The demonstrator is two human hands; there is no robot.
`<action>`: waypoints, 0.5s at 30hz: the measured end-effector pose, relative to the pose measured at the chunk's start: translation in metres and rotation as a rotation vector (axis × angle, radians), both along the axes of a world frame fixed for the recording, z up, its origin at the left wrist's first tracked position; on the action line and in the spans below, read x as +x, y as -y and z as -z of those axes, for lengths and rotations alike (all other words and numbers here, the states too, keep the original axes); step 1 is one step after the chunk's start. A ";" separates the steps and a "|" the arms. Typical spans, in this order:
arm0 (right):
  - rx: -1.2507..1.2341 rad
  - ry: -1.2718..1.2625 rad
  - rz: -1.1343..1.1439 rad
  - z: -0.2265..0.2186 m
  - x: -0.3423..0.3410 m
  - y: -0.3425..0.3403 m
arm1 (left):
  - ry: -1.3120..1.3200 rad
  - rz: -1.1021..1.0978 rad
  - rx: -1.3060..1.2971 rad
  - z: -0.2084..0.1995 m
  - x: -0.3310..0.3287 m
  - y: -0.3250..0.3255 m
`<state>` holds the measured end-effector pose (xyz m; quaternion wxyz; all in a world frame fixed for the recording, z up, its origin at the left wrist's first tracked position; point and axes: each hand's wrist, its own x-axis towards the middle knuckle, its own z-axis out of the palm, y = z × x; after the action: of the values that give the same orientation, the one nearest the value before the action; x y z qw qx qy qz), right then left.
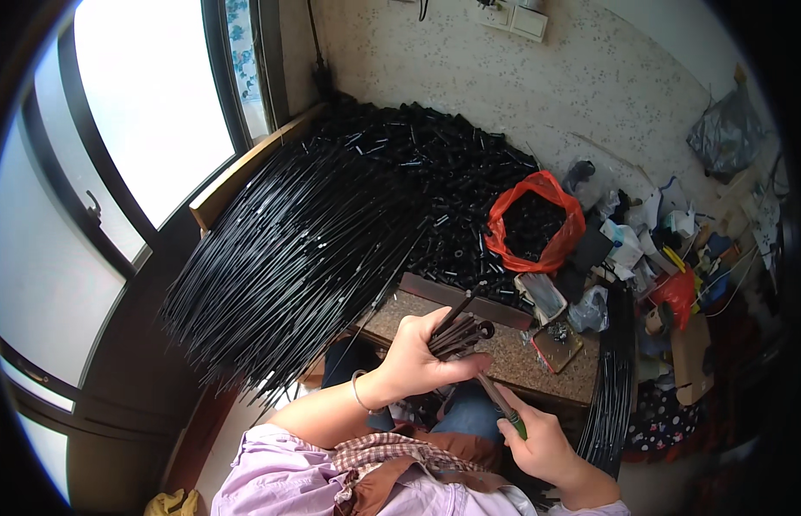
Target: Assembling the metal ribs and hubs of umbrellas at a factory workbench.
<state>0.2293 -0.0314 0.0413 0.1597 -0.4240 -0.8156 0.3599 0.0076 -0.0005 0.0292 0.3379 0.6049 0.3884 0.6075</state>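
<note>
My left hand is closed around a small bundle of dark rods with thicker ends, above the table's front edge. One thin black rod sticks up out of the grip, and a round knob-like end shows at the right. Lower and to the right, my right hand is wrapped round a slim hand tool with a green handle and a metal-coloured shaft. Its upper end meets my left thumb; that tip is hidden, so its kind is unclear. A large sheaf of long thin black rods lies left of my hands.
Short black tubes are heaped at the back, some inside a red plastic bag. A low board edges the speckled tabletop. Clutter fills the right side, above more black rods. A window stands left.
</note>
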 end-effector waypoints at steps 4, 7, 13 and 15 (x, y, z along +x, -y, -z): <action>-0.243 -0.322 -0.040 0.024 -0.003 0.004 | 0.224 0.100 -0.064 -0.005 0.002 0.007; 0.169 -0.254 -0.011 0.022 -0.013 0.010 | 0.292 0.130 -0.131 -0.011 0.001 0.012; 0.236 -0.237 -0.055 0.027 -0.024 0.013 | 0.318 0.037 -0.026 0.004 0.009 0.012; 0.182 -0.225 -0.024 0.027 -0.023 0.016 | 0.287 0.047 -0.022 0.000 0.007 0.009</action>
<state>0.2067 -0.0473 0.0147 0.2834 -0.3551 -0.8269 0.3315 0.0148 -0.0099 0.0293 0.4108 0.5169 0.3287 0.6753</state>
